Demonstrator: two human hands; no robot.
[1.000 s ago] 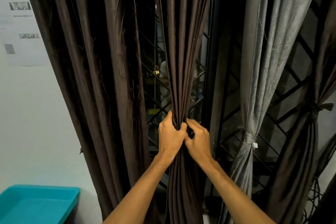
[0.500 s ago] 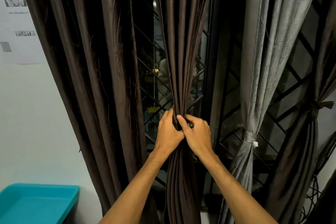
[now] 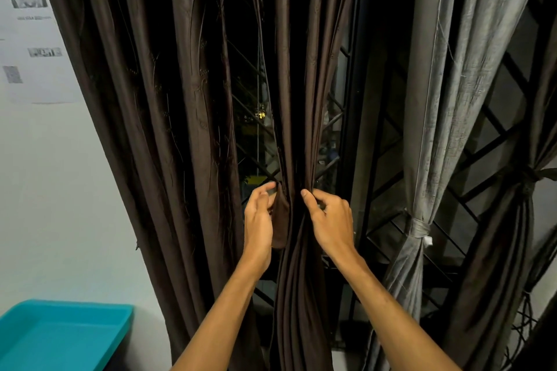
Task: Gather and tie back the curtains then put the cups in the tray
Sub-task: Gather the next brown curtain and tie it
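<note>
Right hand grips the gathered brown curtain; left hand, apart from it at the curtain's left edge, pinches a brown fabric strip. Blue tray well down-left of the curtain; tied grey curtain to its right.

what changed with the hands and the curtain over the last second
The left hand came off the gathered dark brown curtain and moved slightly left, its fingers now beside a short brown fabric flap; whether it pinches that is unclear. The right hand shifted slightly right, still gripping the bunch. The tied grey curtain and teal plastic tray stayed put.
</note>
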